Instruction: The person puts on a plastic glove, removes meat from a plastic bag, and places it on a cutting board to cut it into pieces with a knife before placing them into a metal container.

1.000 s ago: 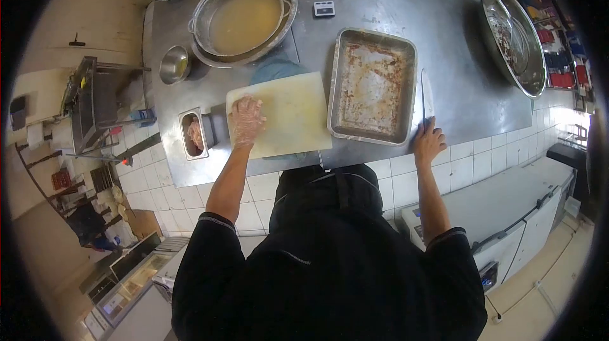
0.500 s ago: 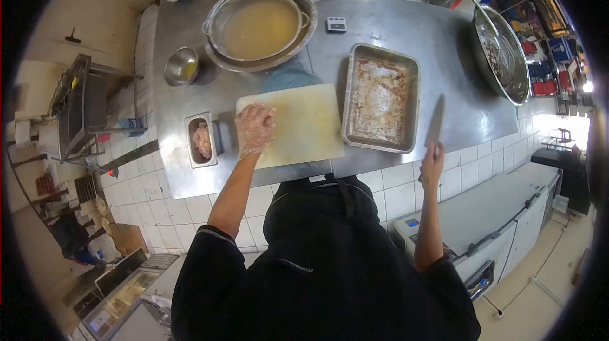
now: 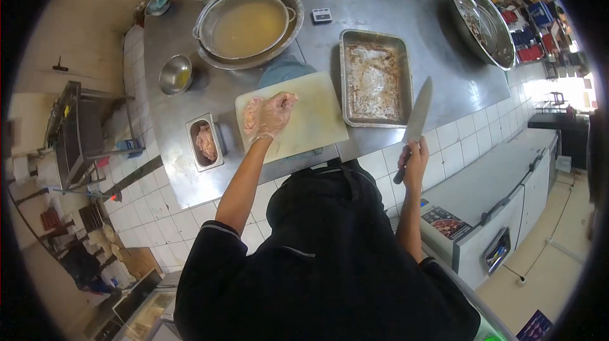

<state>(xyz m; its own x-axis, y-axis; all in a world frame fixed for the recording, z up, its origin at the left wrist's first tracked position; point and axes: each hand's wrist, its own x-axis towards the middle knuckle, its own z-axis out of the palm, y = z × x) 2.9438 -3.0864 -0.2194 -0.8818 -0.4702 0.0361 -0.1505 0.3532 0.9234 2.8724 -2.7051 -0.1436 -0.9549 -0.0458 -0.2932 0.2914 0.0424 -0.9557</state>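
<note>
Head view: right of the cream rectangular cutting board (image 3: 319,107), right hand (image 3: 415,158) is gripping a long silver-bladed, dark-handled knife (image 3: 420,109), partly hiding its handle. Lumpy pinkish raw meat (image 3: 251,115) is lying on the board's left; clear-gloved left hand (image 3: 275,116) is partly covering it, grip unclear.

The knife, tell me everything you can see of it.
The knife has a long, broad, greyish blade, apparently metal, narrowing to a point, and a dark handle. The right hand grips it, with the handle's end showing beyond the fingers. It slants, tip pointing away from the person, just right of the metal tray in the view. Only the hand clearly touches it; contact with the tray can't be judged, nor can the edge's sharpness.
</note>
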